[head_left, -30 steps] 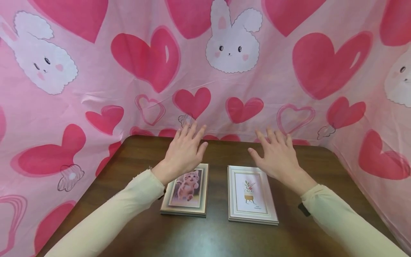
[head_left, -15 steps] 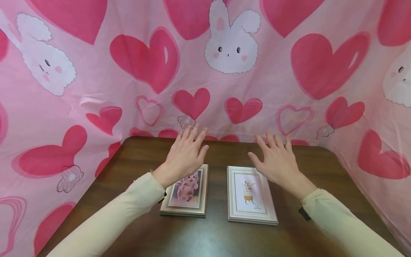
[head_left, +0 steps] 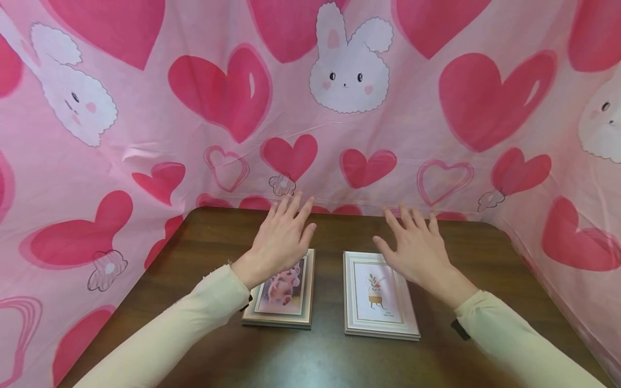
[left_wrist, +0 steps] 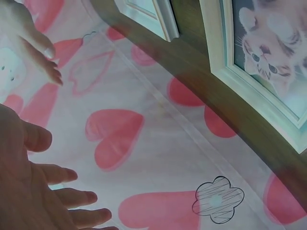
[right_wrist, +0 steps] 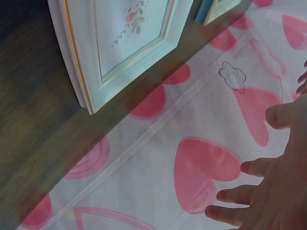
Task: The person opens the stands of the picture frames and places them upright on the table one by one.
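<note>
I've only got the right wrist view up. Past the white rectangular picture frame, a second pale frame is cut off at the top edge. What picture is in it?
Observer: In the head view, that pale gold-edged rectangular picture frame holds a pink-toned kitten picture.
Operator: What's beneath the leafy printed sprig in the white rectangular picture frame?
Observer: A mustard-yellow printed planter on legs.
Operator: The left hand barely enters my picture. Is it holding anything?
Observer: No, the head view shows it with fingers extended, holding nothing.
</note>
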`<state>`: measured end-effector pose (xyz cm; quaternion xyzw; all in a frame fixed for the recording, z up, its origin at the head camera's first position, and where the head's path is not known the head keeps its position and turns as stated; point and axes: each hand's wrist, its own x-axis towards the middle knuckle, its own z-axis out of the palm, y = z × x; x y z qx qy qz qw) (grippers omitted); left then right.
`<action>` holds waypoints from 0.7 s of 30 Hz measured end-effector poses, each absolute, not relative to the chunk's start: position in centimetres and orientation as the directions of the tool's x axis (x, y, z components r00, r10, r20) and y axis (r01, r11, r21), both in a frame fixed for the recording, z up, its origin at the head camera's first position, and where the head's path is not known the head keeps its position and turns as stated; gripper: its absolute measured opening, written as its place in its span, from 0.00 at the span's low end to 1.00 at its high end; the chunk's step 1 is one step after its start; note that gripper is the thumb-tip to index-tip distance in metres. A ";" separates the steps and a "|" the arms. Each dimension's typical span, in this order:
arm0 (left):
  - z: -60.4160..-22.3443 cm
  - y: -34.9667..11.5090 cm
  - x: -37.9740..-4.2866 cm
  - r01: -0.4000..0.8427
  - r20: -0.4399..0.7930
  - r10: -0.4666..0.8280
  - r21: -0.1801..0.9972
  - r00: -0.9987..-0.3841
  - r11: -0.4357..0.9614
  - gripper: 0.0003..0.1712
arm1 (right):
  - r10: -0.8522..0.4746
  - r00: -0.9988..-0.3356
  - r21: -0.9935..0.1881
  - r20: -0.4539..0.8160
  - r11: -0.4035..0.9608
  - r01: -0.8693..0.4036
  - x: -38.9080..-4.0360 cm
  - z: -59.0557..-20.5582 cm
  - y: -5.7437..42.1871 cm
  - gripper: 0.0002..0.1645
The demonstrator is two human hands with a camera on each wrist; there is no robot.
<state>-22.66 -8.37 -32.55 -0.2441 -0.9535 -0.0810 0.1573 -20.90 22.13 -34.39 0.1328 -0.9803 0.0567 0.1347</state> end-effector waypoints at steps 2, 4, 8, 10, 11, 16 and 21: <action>-32.6 -8.3 -22.6 0.494 0.339 0.442 0.083 -0.831 0.866 0.37 | -0.243 -0.932 -0.082 0.270 0.958 -0.274 -20.8 -34.5 22.1 0.47; -32.7 -8.2 -22.5 0.498 0.341 0.445 0.082 -0.828 0.863 0.37 | -0.241 -0.935 -0.087 0.260 0.959 -0.271 -20.7 -34.6 22.1 0.47; -32.8 -8.0 -22.4 0.505 0.343 0.452 0.080 -0.824 0.860 0.37 | -0.242 -0.936 -0.093 0.256 0.958 -0.273 -20.4 -34.7 22.2 0.47; -32.8 -7.9 -22.3 0.507 0.346 0.452 0.083 -0.822 0.858 0.37 | -0.245 -0.932 -0.092 0.266 0.956 -0.277 -20.3 -34.7 22.2 0.46; -32.8 -7.8 -22.3 0.506 0.346 0.451 0.084 -0.823 0.858 0.37 | -0.248 -0.930 -0.089 0.272 0.956 -0.281 -20.3 -34.7 22.2 0.46; -32.9 -7.6 -22.1 0.502 0.349 0.448 0.079 -0.823 0.861 0.37 | -0.262 -0.921 -0.076 0.289 0.952 -0.295 -20.0 -35.0 22.4 0.44; -33.2 -7.5 -21.8 0.512 0.357 0.456 0.078 -0.815 0.855 0.37 | -0.274 -0.914 -0.065 0.298 0.950 -0.306 -19.6 -35.4 22.4 0.45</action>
